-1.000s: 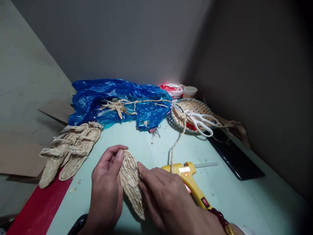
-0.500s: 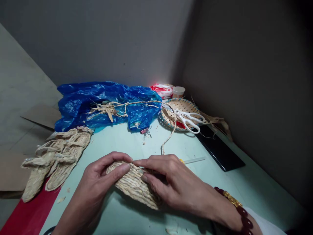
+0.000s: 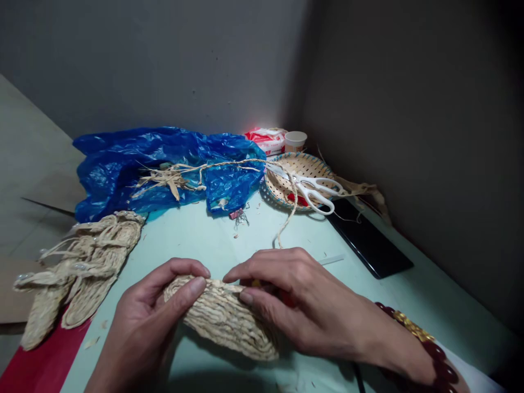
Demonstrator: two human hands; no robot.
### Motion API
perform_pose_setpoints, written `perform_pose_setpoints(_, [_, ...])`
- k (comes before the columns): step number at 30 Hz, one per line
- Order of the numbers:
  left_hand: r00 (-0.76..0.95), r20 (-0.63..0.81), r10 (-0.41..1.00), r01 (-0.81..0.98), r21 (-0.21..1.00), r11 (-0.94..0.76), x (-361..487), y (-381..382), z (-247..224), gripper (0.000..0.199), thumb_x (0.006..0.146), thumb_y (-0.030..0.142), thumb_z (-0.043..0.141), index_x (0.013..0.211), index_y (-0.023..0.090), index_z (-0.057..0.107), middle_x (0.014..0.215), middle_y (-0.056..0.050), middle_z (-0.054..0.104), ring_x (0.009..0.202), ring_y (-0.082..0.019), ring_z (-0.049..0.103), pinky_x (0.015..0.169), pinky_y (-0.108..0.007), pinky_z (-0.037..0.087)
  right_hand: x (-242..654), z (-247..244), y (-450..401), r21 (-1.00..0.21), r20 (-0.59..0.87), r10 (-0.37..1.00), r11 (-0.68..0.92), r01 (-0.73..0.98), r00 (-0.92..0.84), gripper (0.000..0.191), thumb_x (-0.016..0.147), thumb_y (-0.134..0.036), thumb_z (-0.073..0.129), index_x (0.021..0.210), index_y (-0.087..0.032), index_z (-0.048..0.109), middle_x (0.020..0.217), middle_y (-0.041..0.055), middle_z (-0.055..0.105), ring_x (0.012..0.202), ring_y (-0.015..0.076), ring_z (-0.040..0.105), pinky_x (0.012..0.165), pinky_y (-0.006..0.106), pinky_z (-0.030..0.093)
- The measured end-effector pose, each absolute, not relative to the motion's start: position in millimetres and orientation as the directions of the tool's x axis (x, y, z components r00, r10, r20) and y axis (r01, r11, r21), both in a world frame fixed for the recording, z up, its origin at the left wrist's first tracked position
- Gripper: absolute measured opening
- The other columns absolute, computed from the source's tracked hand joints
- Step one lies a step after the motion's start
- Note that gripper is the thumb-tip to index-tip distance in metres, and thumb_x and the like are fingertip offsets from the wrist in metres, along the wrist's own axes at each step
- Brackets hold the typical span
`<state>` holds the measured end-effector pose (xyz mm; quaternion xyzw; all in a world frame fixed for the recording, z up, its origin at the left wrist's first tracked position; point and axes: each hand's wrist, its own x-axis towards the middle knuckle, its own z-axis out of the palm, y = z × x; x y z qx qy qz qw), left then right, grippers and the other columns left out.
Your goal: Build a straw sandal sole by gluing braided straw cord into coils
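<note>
Above the table, a woven straw sole [image 3: 229, 316], made of rows of plaited cord, is held tilted between my hands. My left hand [image 3: 153, 305] pinches its left end, thumb on the near face and fingers behind. My right hand [image 3: 295, 300] grips the upper right edge with thumb and fingers; something with red and yellow shows partly inside that palm, its kind hidden. From behind the right hand a twisted straw cord [image 3: 287, 221] runs back over the basket and blue bag. A pair of finished-looking straw sandals [image 3: 92, 262] lies at the left.
A crumpled blue plastic bag [image 3: 118, 153] with loose straw strips [image 3: 167, 180] lies at the back. White-handled scissors [image 3: 317, 191] rest on a round woven basket [image 3: 303, 159]. Beside it are a black tablet-like slab [image 3: 374, 245], a paper cup [image 3: 295, 142] and a red-white packet [image 3: 268, 141]. Walls stand behind and right.
My right index finger has lifted away from my left fingertips, opening a gap along the sole's top edge. The sole's face shows more. The whole view has shifted slightly.
</note>
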<state>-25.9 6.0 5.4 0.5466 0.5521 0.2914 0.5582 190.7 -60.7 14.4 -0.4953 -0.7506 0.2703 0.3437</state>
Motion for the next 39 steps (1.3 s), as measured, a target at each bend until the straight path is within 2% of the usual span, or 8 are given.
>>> perform_pose_setpoints(14, [0.202,-0.323,0.925,0.208,0.937,0.282,-21.1,1.7,4.4,0.030,0.065,0.051,0.086,0.078,0.025,0.076,0.063,0.000,0.065,0.060,-0.016,0.055,0.054,-0.022,0.045,193.8,4.4,-56.0,-0.708,0.384,0.848,0.524,0.473,-0.364,0.028,0.095,-0.001,0.059,0.111,-0.018,0.073,0.089,0.0015,0.074,0.082,0.0143,0.064,0.083,0.029,0.050])
perform_pose_setpoints(25, [0.199,-0.277,0.940,0.182,0.953,0.242,-15.3,2.4,2.3,0.029,0.067,0.047,0.087,0.078,0.023,0.075,0.065,0.002,0.067,0.062,-0.014,0.057,0.057,-0.019,0.046,188.0,5.2,-54.1,-0.641,0.371,0.847,0.530,0.555,-0.381,0.028,0.095,-0.006,0.049,0.084,-0.016,0.073,0.085,0.0053,0.074,0.078,0.0180,0.060,0.074,0.031,0.048])
perform_pose_setpoints(29, [0.216,-0.264,0.940,0.100,0.964,0.248,-16.3,7.5,-4.4,0.029,0.066,0.043,0.089,0.078,0.021,0.075,0.069,0.001,0.069,0.063,-0.015,0.057,0.058,-0.021,0.047,184.7,5.6,-55.0,-0.661,0.272,0.892,0.446,0.603,-0.361,0.014,0.097,-0.021,0.061,0.098,-0.016,0.074,0.092,0.0054,0.074,0.084,0.0193,0.063,0.082,0.034,0.047])
perform_pose_setpoints(30, [0.218,-0.269,0.938,0.084,0.963,0.256,-16.2,8.6,-5.8,0.029,0.066,0.042,0.089,0.079,0.021,0.075,0.069,0.001,0.070,0.063,-0.016,0.058,0.059,-0.022,0.047,183.7,5.5,-55.5,-0.666,0.237,0.905,0.416,0.619,-0.353,0.017,0.095,-0.030,0.068,0.105,-0.017,0.073,0.095,0.0058,0.074,0.088,0.0208,0.063,0.084,0.035,0.047])
perform_pose_setpoints(32, [0.218,-0.277,0.936,0.051,0.961,0.273,-15.2,10.2,-7.6,0.028,0.067,0.040,0.088,0.081,0.020,0.074,0.070,0.001,0.070,0.065,-0.017,0.060,0.061,-0.024,0.048,181.6,5.1,-57.2,-0.658,0.171,0.926,0.362,0.660,-0.337,0.046,0.086,-0.046,0.078,0.120,-0.017,0.068,0.104,0.0076,0.071,0.098,0.0249,0.062,0.090,0.039,0.046])
perform_pose_setpoints(34, [0.220,-0.281,0.934,0.003,0.958,0.287,-13.4,10.9,-7.9,0.026,0.070,0.039,0.087,0.082,0.020,0.074,0.071,0.001,0.070,0.068,-0.018,0.061,0.064,-0.025,0.049,178.7,4.0,-59.3,-0.629,0.126,0.936,0.332,0.703,-0.329,0.060,0.081,-0.054,0.081,0.125,-0.016,0.064,0.108,0.0091,0.069,0.101,0.0276,0.058,0.092,0.043,0.045])
perform_pose_setpoints(36, [0.226,-0.275,0.935,-0.048,0.955,0.292,-11.3,10.8,-7.3,0.025,0.072,0.039,0.085,0.082,0.020,0.073,0.072,0.001,0.070,0.071,-0.018,0.062,0.067,-0.026,0.050,175.2,2.0,-61.4,-0.587,0.123,0.935,0.339,0.736,-0.332,0.059,0.081,-0.054,0.081,0.122,-0.015,0.062,0.110,0.0093,0.066,0.100,0.0278,0.054,0.092,0.045,0.044])
perform_pose_setpoints(39, [0.236,-0.263,0.936,-0.105,0.950,0.293,-9.7,9.4,-5.7,0.023,0.073,0.037,0.085,0.081,0.019,0.073,0.072,0.001,0.069,0.070,-0.016,0.061,0.066,-0.023,0.049,169.7,-2.2,-62.4,-0.513,0.178,0.928,0.371,0.774,-0.328,0.040,0.087,-0.039,0.074,0.116,-0.015,0.060,0.106,0.0076,0.064,0.095,0.0257,0.050,0.089,0.044,0.041])
